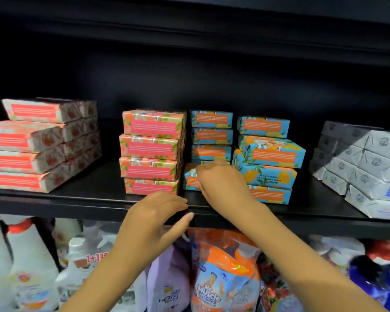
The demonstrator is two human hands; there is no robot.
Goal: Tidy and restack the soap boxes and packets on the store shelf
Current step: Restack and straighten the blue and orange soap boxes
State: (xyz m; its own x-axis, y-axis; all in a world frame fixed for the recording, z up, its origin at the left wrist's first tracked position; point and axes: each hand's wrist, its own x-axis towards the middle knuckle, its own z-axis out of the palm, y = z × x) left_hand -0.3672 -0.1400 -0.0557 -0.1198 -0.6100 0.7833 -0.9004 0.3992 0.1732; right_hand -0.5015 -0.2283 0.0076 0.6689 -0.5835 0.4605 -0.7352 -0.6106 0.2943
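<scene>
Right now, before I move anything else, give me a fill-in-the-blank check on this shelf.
1. The right hand has its grip on a ____ soap box on the shelf.
2. The pink stack just left of it is ____ boxes high.
3. The grey packets sit at the shelf's ____ end.
4. The left hand holds ____.

Missing words: blue; four; right; nothing.
</scene>
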